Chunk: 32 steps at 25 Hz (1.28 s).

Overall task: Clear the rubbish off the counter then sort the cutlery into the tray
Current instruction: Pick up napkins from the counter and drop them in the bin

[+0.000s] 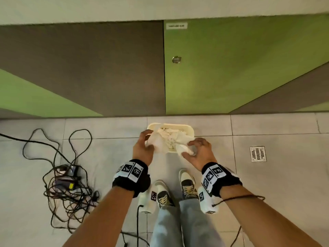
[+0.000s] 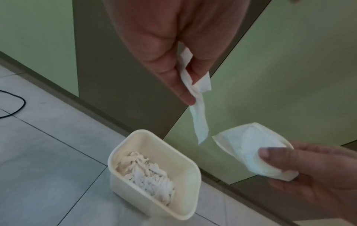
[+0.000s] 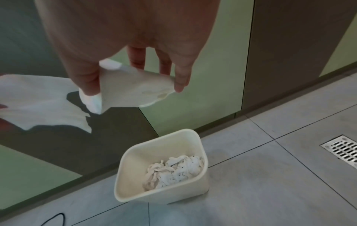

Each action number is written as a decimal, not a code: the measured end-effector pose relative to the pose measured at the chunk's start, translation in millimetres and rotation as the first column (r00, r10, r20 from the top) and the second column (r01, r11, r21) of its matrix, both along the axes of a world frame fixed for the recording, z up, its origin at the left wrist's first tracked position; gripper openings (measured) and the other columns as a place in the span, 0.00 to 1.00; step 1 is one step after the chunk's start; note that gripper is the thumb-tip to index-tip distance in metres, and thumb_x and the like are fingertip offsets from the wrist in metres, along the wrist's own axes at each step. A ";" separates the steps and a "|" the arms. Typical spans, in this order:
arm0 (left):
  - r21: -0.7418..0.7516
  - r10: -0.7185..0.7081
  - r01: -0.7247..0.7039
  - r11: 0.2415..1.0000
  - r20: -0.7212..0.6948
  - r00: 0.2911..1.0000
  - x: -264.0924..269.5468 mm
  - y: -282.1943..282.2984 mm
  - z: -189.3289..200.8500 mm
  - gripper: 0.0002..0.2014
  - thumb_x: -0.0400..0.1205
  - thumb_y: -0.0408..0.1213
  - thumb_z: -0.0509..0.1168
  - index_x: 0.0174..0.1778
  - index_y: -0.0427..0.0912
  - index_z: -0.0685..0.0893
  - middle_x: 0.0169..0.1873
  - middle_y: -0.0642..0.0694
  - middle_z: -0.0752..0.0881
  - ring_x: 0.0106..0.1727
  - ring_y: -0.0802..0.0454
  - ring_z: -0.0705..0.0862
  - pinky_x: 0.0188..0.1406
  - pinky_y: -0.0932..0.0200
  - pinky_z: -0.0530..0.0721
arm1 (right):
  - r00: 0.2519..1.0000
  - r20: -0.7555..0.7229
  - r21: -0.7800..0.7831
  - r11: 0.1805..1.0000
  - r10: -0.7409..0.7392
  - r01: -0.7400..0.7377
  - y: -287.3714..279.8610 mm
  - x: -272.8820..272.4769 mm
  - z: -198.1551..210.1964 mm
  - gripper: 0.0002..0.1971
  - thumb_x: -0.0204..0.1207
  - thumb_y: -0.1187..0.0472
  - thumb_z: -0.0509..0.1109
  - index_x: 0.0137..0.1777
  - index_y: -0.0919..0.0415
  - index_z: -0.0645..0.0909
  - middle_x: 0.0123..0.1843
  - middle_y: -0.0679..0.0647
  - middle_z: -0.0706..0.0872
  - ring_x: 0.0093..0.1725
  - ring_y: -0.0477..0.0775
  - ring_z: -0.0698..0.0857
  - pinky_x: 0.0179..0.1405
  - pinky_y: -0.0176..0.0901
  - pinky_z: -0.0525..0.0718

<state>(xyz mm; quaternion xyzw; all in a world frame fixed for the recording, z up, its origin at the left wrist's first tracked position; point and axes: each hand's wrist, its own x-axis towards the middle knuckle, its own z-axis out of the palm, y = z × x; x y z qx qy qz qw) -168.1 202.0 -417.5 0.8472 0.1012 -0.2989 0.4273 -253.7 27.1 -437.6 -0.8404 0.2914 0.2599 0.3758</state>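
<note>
Here, my left hand (image 2: 164, 50) is pinching a tissue strip (image 2: 199, 116) and my right hand (image 3: 125, 45) is gripping a crumpled paper plate (image 3: 133, 90) above the floor-standing bin (image 1: 190, 131) beside the cabinet doors.

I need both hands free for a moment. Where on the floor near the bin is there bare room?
Bare tile lies between the bin and the floor drain. The cable tangle crowds the left; shoes sit behind.

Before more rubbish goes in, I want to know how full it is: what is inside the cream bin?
The cream bin holds crumpled white paper on its floor. Anything beneath that paper is hidden.
</note>
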 end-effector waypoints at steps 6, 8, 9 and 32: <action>0.082 -0.029 0.033 0.996 -0.050 0.998 24.7 -29.8 -105.2 0.26 0.78 0.19 0.50 0.69 0.45 0.70 0.56 0.40 0.83 0.59 0.36 0.82 0.51 0.60 0.76 | 0.997 -0.060 0.000 0.999 0.040 -0.040 -9.7 38.2 -96.4 0.26 0.69 0.49 0.73 0.67 0.55 0.76 0.76 0.57 0.66 0.77 0.61 0.60 0.76 0.46 0.64; 0.113 -0.099 0.113 0.987 -0.116 0.988 30.5 -38.1 -126.6 0.25 0.81 0.25 0.53 0.74 0.47 0.66 0.64 0.39 0.81 0.63 0.37 0.80 0.56 0.58 0.77 | 0.985 -0.116 0.010 0.992 0.127 -0.127 -9.9 47.0 -115.8 0.34 0.70 0.45 0.72 0.75 0.54 0.67 0.81 0.58 0.60 0.82 0.63 0.51 0.80 0.52 0.57; 0.116 -0.153 0.174 0.978 -0.170 0.973 32.4 -40.7 -136.0 0.26 0.82 0.30 0.56 0.77 0.48 0.62 0.69 0.39 0.79 0.66 0.38 0.79 0.62 0.56 0.76 | 0.970 -0.154 0.015 0.982 0.189 -0.189 -10.4 49.5 -124.5 0.38 0.70 0.44 0.71 0.78 0.53 0.62 0.83 0.56 0.56 0.83 0.63 0.46 0.82 0.54 0.54; -0.089 -0.602 0.645 0.759 0.280 0.747 32.9 -41.8 338.8 0.12 0.80 0.36 0.65 0.58 0.45 0.83 0.45 0.47 0.86 0.41 0.54 0.82 0.50 0.58 0.82 | 0.834 0.547 -0.013 0.995 -0.071 0.094 -31.4 38.0 343.9 0.15 0.77 0.66 0.65 0.63 0.57 0.80 0.54 0.53 0.84 0.52 0.52 0.83 0.53 0.41 0.81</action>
